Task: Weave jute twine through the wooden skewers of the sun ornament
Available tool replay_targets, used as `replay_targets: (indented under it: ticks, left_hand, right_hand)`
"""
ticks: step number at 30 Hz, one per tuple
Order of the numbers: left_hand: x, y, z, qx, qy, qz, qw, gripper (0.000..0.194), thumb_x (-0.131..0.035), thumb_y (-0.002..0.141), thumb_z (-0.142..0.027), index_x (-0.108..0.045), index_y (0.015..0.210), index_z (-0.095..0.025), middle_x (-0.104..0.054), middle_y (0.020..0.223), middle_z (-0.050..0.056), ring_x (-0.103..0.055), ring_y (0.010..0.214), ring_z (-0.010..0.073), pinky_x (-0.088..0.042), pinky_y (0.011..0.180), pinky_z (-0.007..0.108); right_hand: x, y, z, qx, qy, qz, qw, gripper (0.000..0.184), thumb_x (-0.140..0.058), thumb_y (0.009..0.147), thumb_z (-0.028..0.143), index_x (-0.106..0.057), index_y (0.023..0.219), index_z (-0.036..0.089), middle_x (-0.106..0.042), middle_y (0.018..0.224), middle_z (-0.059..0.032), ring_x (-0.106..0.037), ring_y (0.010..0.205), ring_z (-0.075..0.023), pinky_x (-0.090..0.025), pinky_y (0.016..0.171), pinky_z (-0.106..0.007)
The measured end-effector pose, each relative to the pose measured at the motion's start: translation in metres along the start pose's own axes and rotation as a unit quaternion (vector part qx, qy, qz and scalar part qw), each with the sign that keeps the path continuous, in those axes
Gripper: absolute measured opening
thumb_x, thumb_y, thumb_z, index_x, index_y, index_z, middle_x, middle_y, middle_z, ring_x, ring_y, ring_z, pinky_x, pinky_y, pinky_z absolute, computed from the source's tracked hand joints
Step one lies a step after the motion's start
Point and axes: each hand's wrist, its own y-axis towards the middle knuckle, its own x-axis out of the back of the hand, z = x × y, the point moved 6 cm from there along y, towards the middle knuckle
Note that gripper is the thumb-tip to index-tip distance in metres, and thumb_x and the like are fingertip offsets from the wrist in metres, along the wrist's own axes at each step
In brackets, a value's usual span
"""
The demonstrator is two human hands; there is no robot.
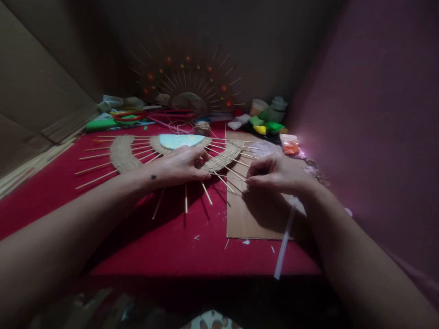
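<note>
A half-round craft of thin wooden sticks fans out across the table, with a woven twine band [224, 157] running through the sticks. At its centre is a half disc with a light blue face [180, 140]. My left hand [180, 165] grips the band near its lower middle, thumb below and fingers above, hiding part of the weave. To the right, my right hand [279, 174] is closed in a pinch on a thin strand of twine [229, 176], which stretches leftward to the band by my left hand.
Under the right side lies a cardboard sheet [247, 221]. A translucent glue stick [285, 242] overhangs the red table's [178, 256] front edge. Behind are a twine ball [202, 128], red-handled scissors [128, 116], coloured clay packets [270, 125] and a similar flower-dotted stick fan [187, 77].
</note>
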Motion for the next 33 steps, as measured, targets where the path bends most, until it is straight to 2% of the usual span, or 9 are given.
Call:
replay_targets:
  ticks: [8,12,14,17,19,24,27,30,33]
  left_hand:
    - [0.001,-0.002,-0.001,0.006,0.001,-0.001,1.000,0.038,-0.059,0.075,-0.044,-0.060,0.104,-0.019,-0.058,0.074,0.001,-0.053,0.067,0.0156,-0.035,0.057,0.026]
    - [0.000,-0.001,-0.001,-0.005,-0.005,0.007,1.000,0.038,-0.058,0.076,-0.044,-0.060,0.105,-0.019,-0.058,0.072,0.001,-0.051,0.065,0.0149,-0.034,0.056,0.026]
    - [-0.001,-0.001,-0.002,-0.005,-0.001,0.012,1.000,0.037,-0.059,0.075,-0.043,-0.061,0.104,-0.019,-0.058,0.073,0.001,-0.051,0.064,0.0149,-0.034,0.056,0.026]
    - [-0.001,-0.002,-0.004,-0.006,0.015,0.023,1.000,0.038,-0.059,0.075,-0.043,-0.061,0.104,-0.019,-0.058,0.071,0.001,-0.051,0.064,0.0154,-0.033,0.056,0.027]
    - [-0.001,-0.004,-0.007,-0.017,0.023,0.027,0.999,0.040,-0.059,0.076,-0.044,-0.061,0.107,-0.019,-0.059,0.074,0.002,-0.053,0.067,0.0166,-0.034,0.058,0.027]
    - [-0.006,-0.008,-0.007,-0.024,0.047,0.043,0.998,0.046,-0.062,0.074,-0.046,-0.060,0.111,-0.019,-0.061,0.094,0.009,-0.055,0.088,0.0247,-0.041,0.070,0.030]
    - [-0.009,-0.011,-0.005,-0.010,0.063,0.061,0.996,0.048,-0.064,0.073,-0.045,-0.059,0.114,-0.020,-0.058,0.102,0.011,-0.055,0.090,0.0253,-0.044,0.075,0.033]
    - [-0.010,-0.014,-0.005,-0.022,0.071,0.068,0.995,0.045,-0.065,0.072,-0.043,-0.060,0.111,-0.021,-0.057,0.101,0.010,-0.054,0.089,0.0243,-0.044,0.075,0.033]
    - [-0.009,-0.016,-0.004,-0.042,0.074,0.071,0.994,0.036,-0.064,0.073,-0.047,-0.064,0.099,-0.021,-0.059,0.092,0.009,-0.052,0.087,0.0253,-0.042,0.071,0.032]
  right_hand:
    - [-0.001,-0.001,-0.001,-0.038,-0.108,0.024,0.993,0.012,-0.061,0.071,0.014,-0.073,0.068,0.019,-0.065,0.059,0.0019,-0.055,0.058,-0.0106,-0.038,0.052,-0.022]
    - [-0.004,-0.001,0.000,-0.024,-0.121,0.038,0.992,0.012,-0.064,0.070,0.014,-0.074,0.068,0.021,-0.066,0.059,0.0023,-0.056,0.057,-0.0109,-0.037,0.052,-0.023]
    - [0.000,0.000,-0.001,-0.011,-0.142,-0.015,0.990,0.014,-0.062,0.070,0.012,-0.072,0.066,0.021,-0.065,0.058,0.0016,-0.055,0.056,-0.0109,-0.037,0.054,-0.024]
    - [0.008,0.001,-0.003,0.009,-0.152,-0.132,0.980,0.015,-0.059,0.073,0.011,-0.070,0.068,0.019,-0.066,0.062,0.0000,-0.056,0.060,-0.0117,-0.038,0.058,-0.025]
    - [0.008,0.002,-0.005,0.015,-0.157,-0.172,0.973,0.013,-0.058,0.076,0.013,-0.069,0.071,0.019,-0.067,0.066,-0.0013,-0.057,0.063,-0.0127,-0.038,0.061,-0.026]
    - [-0.003,0.007,-0.008,-0.016,-0.206,-0.193,0.959,0.014,-0.057,0.080,0.017,-0.071,0.077,0.019,-0.070,0.076,-0.0051,-0.058,0.069,-0.0155,-0.037,0.062,-0.028]
    - [-0.009,0.010,-0.007,-0.025,-0.193,-0.197,0.961,0.015,-0.057,0.081,0.016,-0.071,0.078,0.019,-0.070,0.075,-0.0048,-0.057,0.066,-0.0144,-0.036,0.061,-0.026]
    - [-0.015,0.012,-0.009,-0.031,-0.176,-0.195,0.964,0.015,-0.057,0.080,0.017,-0.071,0.077,0.018,-0.070,0.073,-0.0047,-0.056,0.062,-0.0135,-0.037,0.060,-0.026]
    - [-0.018,0.013,-0.011,-0.031,-0.168,-0.200,0.965,0.015,-0.057,0.081,0.018,-0.071,0.077,0.018,-0.070,0.074,-0.0054,-0.056,0.064,-0.0140,-0.038,0.061,-0.026]
